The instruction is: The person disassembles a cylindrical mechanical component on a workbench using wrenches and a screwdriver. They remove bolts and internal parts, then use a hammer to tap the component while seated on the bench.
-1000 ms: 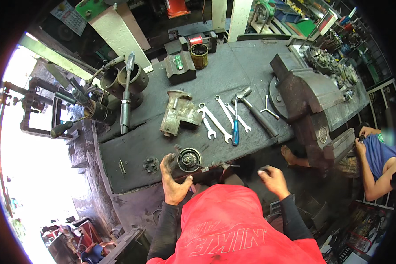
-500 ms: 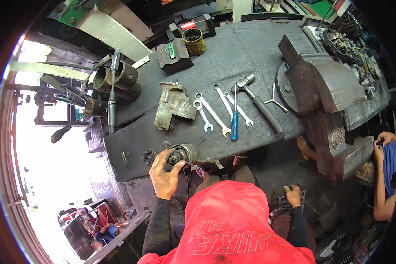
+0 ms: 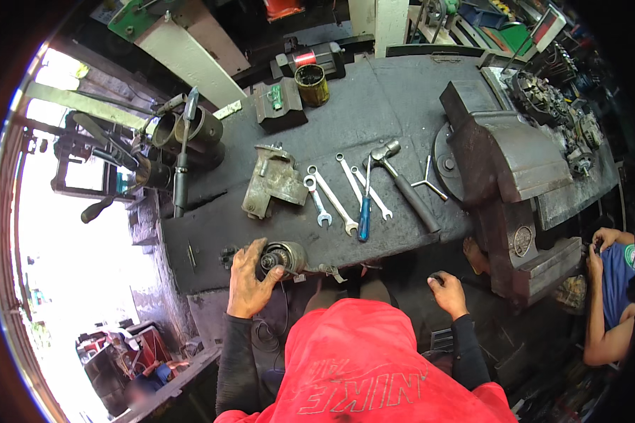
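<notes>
At the bench's near edge, my left hand [image 3: 250, 283] grips the side of a round metal motor housing [image 3: 296, 256], thumb across its front. A toothed shaft sits in the housing's open end. My right hand [image 3: 447, 294] is off the bench with its fingers curled; a small dark thing shows at the fingertips, too unclear to name. Beyond the left hand lies a grey metal casting [image 3: 279, 185]. Several combination wrenches [image 3: 334, 201], a blue-handled screwdriver [image 3: 364, 218], a hammer [image 3: 410, 190] and a three-armed wrench [image 3: 429, 182] lie to its right.
A large bench vise [image 3: 501, 162] stands at the right, before a tray of greasy parts [image 3: 543, 95]. A yellow can [image 3: 312, 88] and a grooved metal block [image 3: 281, 113] sit at the back. Metal cylinders [image 3: 208, 127] stand left. Another person's arms [image 3: 596, 282] show far right.
My right hand has come up and slightly left, toward the bench edge. My left hand stays on the motor housing. The whole view has shifted a little.
</notes>
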Tool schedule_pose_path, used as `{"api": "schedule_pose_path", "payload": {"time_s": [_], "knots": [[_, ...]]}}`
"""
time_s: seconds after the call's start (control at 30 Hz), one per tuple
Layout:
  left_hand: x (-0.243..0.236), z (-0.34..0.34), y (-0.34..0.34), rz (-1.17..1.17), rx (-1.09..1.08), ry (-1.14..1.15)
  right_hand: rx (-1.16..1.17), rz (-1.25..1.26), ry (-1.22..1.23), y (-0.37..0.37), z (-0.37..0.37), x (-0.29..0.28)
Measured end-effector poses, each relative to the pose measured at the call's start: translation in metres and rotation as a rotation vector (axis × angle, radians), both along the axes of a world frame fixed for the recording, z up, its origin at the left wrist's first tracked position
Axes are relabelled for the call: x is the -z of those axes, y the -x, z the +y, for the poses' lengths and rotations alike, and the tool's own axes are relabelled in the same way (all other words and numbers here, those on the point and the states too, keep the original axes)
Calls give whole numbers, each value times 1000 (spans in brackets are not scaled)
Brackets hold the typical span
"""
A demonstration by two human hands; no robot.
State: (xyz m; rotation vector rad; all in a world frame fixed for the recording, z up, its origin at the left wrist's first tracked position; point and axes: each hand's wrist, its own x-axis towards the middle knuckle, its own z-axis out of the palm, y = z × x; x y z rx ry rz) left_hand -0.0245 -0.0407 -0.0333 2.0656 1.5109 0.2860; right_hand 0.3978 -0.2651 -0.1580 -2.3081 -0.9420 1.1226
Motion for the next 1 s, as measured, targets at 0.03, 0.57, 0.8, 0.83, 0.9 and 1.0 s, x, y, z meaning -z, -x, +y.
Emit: {"api": "schedule_pose_path", "payload": {"time_s": [0.03,0.57,0.8,0.83,0.9,1.0], "knots": [[3,1,3,-39,18,-53,26,-15,6,-1,-5,2],[85,-38,15,-403,-229,54,567,-108,127,13,-173,47],[90,-9,-18,-571,-189,97,555,-465,88,-41,-162,57],[82,-6,-23,-621,-214,149,539,-429,49,-47,-158,61],[61,-10,-27,-521,-189,95,591,-410,149,-56,-155,69],[25,-17,-51,-722,-86,286,553,-519,47,-72,-156,81]]}}
